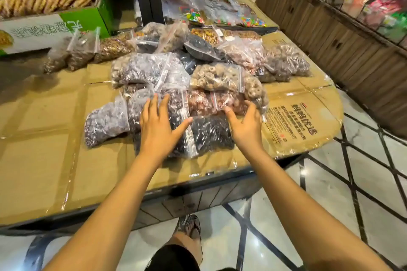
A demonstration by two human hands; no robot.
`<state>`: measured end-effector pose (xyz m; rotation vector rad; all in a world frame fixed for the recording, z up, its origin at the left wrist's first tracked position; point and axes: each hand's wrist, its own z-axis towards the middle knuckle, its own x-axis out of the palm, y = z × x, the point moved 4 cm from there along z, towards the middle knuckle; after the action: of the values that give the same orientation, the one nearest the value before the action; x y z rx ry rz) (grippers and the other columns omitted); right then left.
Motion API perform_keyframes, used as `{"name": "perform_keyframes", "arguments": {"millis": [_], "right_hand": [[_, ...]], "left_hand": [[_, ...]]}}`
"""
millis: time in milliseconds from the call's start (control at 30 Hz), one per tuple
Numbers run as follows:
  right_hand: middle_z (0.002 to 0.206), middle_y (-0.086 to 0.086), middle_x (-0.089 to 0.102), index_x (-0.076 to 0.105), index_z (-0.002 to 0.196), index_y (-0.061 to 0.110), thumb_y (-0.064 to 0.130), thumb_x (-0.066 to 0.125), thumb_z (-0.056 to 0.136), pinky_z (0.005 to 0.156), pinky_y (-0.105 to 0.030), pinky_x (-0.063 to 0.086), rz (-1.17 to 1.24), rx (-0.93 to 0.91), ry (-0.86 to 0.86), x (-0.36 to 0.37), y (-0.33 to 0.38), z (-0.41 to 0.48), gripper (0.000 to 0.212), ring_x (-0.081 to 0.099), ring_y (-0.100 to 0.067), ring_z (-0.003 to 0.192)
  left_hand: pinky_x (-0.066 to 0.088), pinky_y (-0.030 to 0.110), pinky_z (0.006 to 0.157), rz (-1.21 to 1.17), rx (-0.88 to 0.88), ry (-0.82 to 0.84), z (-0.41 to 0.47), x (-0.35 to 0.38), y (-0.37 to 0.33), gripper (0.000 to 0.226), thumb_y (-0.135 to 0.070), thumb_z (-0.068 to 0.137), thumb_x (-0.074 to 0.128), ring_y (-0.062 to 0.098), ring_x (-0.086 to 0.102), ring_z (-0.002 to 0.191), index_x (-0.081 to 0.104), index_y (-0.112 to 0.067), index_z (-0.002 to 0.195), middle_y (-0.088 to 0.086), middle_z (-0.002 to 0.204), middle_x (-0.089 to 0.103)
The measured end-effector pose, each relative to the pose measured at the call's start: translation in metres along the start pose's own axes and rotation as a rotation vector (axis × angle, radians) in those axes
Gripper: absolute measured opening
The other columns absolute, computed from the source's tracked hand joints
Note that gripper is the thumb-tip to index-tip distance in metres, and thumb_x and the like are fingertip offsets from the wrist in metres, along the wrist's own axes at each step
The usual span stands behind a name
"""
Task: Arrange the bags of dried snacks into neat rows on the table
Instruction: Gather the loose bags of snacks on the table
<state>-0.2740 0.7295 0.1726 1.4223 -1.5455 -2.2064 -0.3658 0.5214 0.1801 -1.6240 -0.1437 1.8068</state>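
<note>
Several clear zip bags of dried snacks lie heaped on a cardboard-covered table [44, 160]. My left hand [159, 126] lies flat with spread fingers on a dark purple bag [176, 103] at the front of the heap. My right hand [245, 124] hovers over a black-fruit bag [209, 132], fingers relaxed and reaching toward a pinkish bag [211, 101]. A bag of pale ring-shaped snacks [217, 77] lies just behind. Another purple bag [105, 122] lies to the left of my left hand.
A green and white carton [55, 28] stands at the back left, with three brown bags [77, 55] leaning by it. Candy bags [209, 6] lie further back. A wooden display stand [341, 46] is on the right, tiled floor [330, 182] below.
</note>
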Motion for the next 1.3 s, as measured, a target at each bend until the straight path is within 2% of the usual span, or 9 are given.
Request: {"name": "perform_keyframes", "arguments": {"millis": [267,467,567,733,867,1000,1133,1200,1300], "right_hand": [[0.138,-0.017,0.043,0.038,0.133,0.014,0.058,0.054,0.084,0.105,-0.05,0.034,0.049,0.231,-0.178,-0.033,-0.02,0.118,0.068,0.035,-0.034,0.128],[0.106,-0.004,0.058,0.036,0.127,0.02,0.08,0.069,0.052,0.064,-0.031,0.048,0.149,0.517,0.288,-0.014,-0.068,0.17,0.101,0.06,-0.022,0.086],[0.132,-0.017,0.053,0.012,0.147,0.01,0.08,0.074,0.039,0.084,-0.04,0.052,0.169,0.514,0.405,-0.018,-0.064,0.171,0.143,0.058,-0.03,0.111],[0.099,0.0,0.057,0.018,0.145,0.006,0.043,0.071,0.078,0.06,-0.017,0.048,0.233,0.404,0.447,-0.028,-0.075,0.18,0.093,0.059,-0.006,0.078],[0.102,0.001,0.057,0.025,0.144,0.012,0.03,0.068,0.084,0.05,-0.01,0.044,0.351,0.332,0.47,-0.04,-0.078,0.18,0.075,0.051,0.002,0.067],[0.088,0.001,0.073,0.046,0.13,0.013,0.043,0.073,0.073,0.076,-0.05,0.058,0.385,0.293,0.526,-0.048,-0.093,0.178,0.07,0.071,-0.026,0.079],[0.094,0.002,0.065,0.054,0.118,0.012,0.028,0.06,0.087,0.061,-0.019,0.055,0.518,0.3,0.542,-0.063,-0.113,0.182,0.035,0.063,-0.002,0.076],[0.098,0.002,0.062,0.057,0.106,0.017,0.03,0.061,0.085,0.084,-0.034,0.055,0.606,0.365,0.545,-0.07,-0.123,0.184,0.025,0.058,-0.006,0.089],[0.111,-0.001,0.061,0.057,0.112,0.016,0.052,0.077,0.058,0.097,-0.05,0.047,0.733,0.427,0.584,-0.074,-0.139,0.188,0.068,0.056,-0.014,0.106]], "left_hand": [[0.013,0.048,0.118,-0.175,0.195,0.178,0.121,0.034,-0.05,0.106,-0.078,0.068,0.046,0.024,0.009,0.146,0.012,-0.02,0.151,0.006,0.158,0.016],[0.018,0.044,0.116,-0.007,0.339,0.453,0.199,0.075,-0.073,0.12,-0.089,0.054,0.041,0.03,0.02,0.143,0.022,-0.018,0.149,0.009,0.155,0.027],[0.024,0.048,0.113,0.122,0.353,0.566,0.217,0.099,-0.074,0.129,-0.098,0.044,0.035,0.032,0.027,0.138,0.022,-0.023,0.148,0.01,0.152,0.029],[0.031,0.053,0.107,0.274,0.327,0.595,0.222,0.103,-0.085,0.117,-0.093,0.05,0.046,0.037,0.035,0.13,0.026,-0.03,0.146,0.014,0.144,0.036],[0.032,0.051,0.101,0.421,0.262,0.544,0.209,0.098,-0.092,0.112,-0.097,0.051,0.04,0.035,0.045,0.12,0.041,-0.021,0.133,0.013,0.134,0.05],[0.033,0.046,0.101,0.447,0.141,0.45,0.188,0.094,-0.104,0.101,-0.1,0.05,0.034,0.026,0.057,0.101,0.051,-0.021,0.11,0.002,0.104,0.063],[0.049,0.026,0.06,0.29,-0.066,0.405,0.164,0.086,-0.114,0.093,-0.089,0.057,0.047,0.009,0.057,0.065,0.046,-0.013,0.109,-0.001,0.075,0.061],[0.042,0.021,0.046,0.184,-0.203,0.387,0.152,0.089,-0.114,0.1,-0.084,0.06,0.055,0.008,0.057,0.062,0.041,-0.009,0.124,0.001,0.074,0.06],[0.054,0.029,0.062,0.123,-0.301,0.375,0.143,0.091,-0.116,0.119,-0.086,0.055,0.056,0.018,0.064,0.083,0.028,-0.008,0.14,0.004,0.094,0.062]]}}
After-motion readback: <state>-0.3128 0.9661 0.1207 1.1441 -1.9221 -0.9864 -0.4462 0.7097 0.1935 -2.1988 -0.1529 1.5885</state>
